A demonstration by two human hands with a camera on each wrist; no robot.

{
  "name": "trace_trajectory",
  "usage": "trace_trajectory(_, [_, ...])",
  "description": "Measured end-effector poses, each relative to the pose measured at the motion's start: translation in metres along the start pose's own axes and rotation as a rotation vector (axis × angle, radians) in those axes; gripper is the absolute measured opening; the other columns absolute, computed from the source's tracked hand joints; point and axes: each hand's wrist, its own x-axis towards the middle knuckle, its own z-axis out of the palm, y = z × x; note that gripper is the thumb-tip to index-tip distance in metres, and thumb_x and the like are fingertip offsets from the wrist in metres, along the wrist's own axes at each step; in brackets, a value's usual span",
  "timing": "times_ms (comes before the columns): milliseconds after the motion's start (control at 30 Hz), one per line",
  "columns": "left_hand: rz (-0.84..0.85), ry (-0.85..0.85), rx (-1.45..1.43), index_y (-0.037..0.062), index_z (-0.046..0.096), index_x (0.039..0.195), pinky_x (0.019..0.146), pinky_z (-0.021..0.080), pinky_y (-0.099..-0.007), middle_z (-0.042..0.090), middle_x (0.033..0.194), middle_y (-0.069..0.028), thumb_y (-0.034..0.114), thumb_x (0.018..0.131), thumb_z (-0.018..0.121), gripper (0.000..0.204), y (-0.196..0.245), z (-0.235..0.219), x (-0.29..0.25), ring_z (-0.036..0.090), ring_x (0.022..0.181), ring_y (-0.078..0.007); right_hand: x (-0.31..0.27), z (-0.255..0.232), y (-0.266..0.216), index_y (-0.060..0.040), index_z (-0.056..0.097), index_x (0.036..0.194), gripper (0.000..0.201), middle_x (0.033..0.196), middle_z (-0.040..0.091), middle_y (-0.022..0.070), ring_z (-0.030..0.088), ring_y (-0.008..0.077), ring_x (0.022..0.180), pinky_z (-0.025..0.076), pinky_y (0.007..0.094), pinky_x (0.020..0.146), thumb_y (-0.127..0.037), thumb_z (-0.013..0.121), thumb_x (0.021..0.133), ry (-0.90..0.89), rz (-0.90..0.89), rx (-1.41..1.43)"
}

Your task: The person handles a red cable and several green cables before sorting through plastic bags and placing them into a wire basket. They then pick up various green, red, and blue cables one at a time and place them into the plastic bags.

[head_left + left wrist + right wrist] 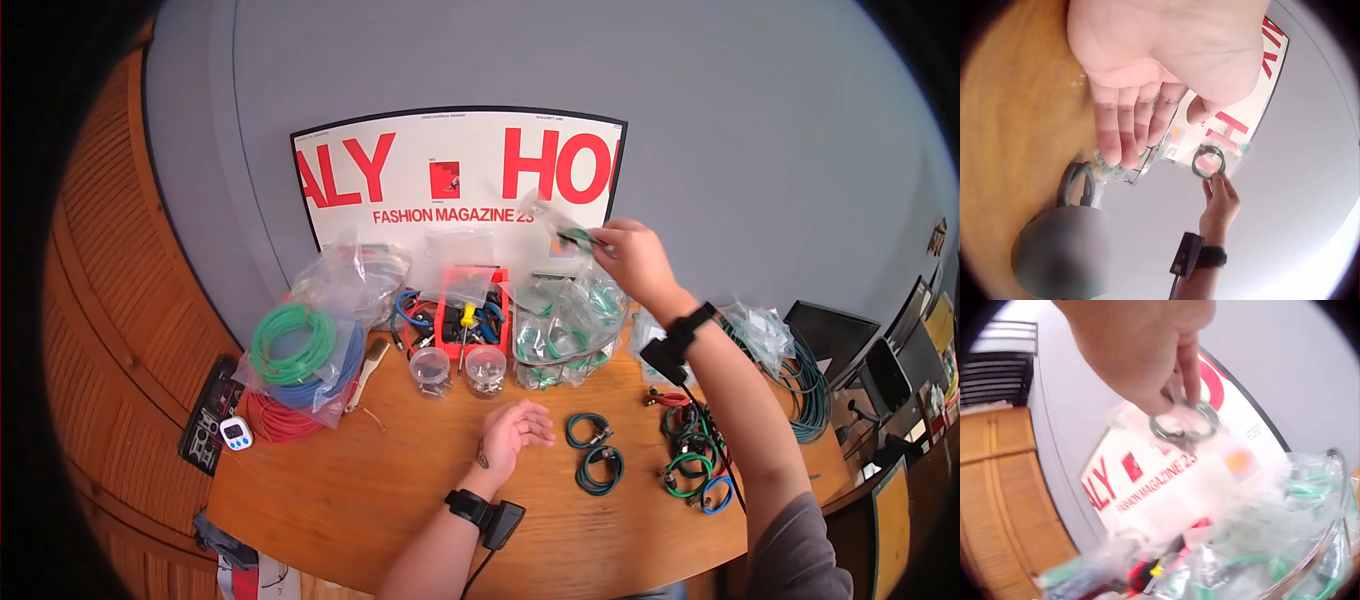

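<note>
My right hand [637, 262] is raised in front of the magazine poster screen and pinches a clear plastic bag [543, 212]. A small green cable coil [1209, 162] lies inside that bag. Below it stands a clear-sided bin [565, 372] full of bagged green cables; its curved rim [1317, 547] shows in the right wrist view. My left hand [515, 437] hovers low over the wooden table, fingers loosely extended and holding nothing. Right of it, two dark green cable coils [600, 471] lie on the tabletop.
A red bin [474, 350] with connectors and a yellow-handled screwdriver [467, 318] stands mid-back, two clear tubs [430, 368] before it. Bagged coils [293, 345], a brush [370, 370] and a white timer [236, 432] sit left. Loose coloured cables [690, 470] lie right.
</note>
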Motion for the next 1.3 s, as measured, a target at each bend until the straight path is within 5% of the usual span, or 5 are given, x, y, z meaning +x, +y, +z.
trace_trajectory(100, [-0.009,-0.009,0.024,-0.0059,0.061,0.102,0.068,0.057,-0.0375,0.067,0.088,-0.0178,0.026,0.098,0.049,0.034,0.001,0.001,-0.001,0.068,0.076,-0.0260,0.005,0.050,0.014,-0.0084,0.071,0.091,0.016,0.090,0.065,0.0080,0.062,0.0291,0.092,0.053,0.0400,0.077,-0.006,0.064,0.077,0.091,-0.256,-0.206])
trace_trajectory(233, [-0.012,-0.001,0.059,-0.0074,0.061,0.102,0.067,0.056,-0.0367,0.066,0.086,-0.0180,0.019,0.097,0.050,0.029,0.002,0.003,-0.003,0.068,0.075,-0.0256,-0.029,0.111,0.026,-0.0131,0.073,0.085,0.015,0.094,0.064,0.0071,0.061,0.0280,0.095,0.054,0.0403,0.079,-0.012,0.059,0.079,-0.432,-0.209,-0.479])
trace_trajectory(533, [-0.004,-0.031,0.144,-0.0070,0.062,0.102,0.064,0.057,-0.0337,0.067,0.086,-0.0165,0.010,0.094,0.054,0.021,-0.002,0.004,-0.002,0.068,0.072,-0.0230,-0.053,0.098,0.030,-0.0145,0.075,0.099,0.019,0.100,0.064,0.0096,0.059,0.0296,0.101,0.048,0.0404,0.091,-0.021,0.065,0.083,-0.376,-0.175,-0.164])
trace_trajectory(1033, [-0.010,-0.024,0.247,-0.0058,0.064,0.100,0.058,0.056,-0.0291,0.067,0.084,-0.0149,0.010,0.094,0.057,0.018,0.000,0.010,0.000,0.067,0.067,-0.0198,-0.187,-0.086,0.155,-0.0062,0.059,0.129,0.070,0.113,0.067,0.0196,0.065,0.0351,0.101,0.051,0.0399,0.090,-0.034,0.081,0.068,-0.474,1.125,-0.104])
trace_trajectory(1300, [0.023,-0.014,0.226,-0.0060,0.064,0.099,0.057,0.056,-0.0292,0.067,0.082,-0.0145,0.007,0.093,0.057,0.016,-0.004,0.005,-0.001,0.067,0.065,-0.0197,-0.212,-0.049,0.182,-0.0075,0.054,0.134,0.087,0.122,0.063,0.0198,0.059,0.0350,0.113,0.047,0.0402,0.097,-0.031,0.089,0.058,-0.503,0.808,-0.283])
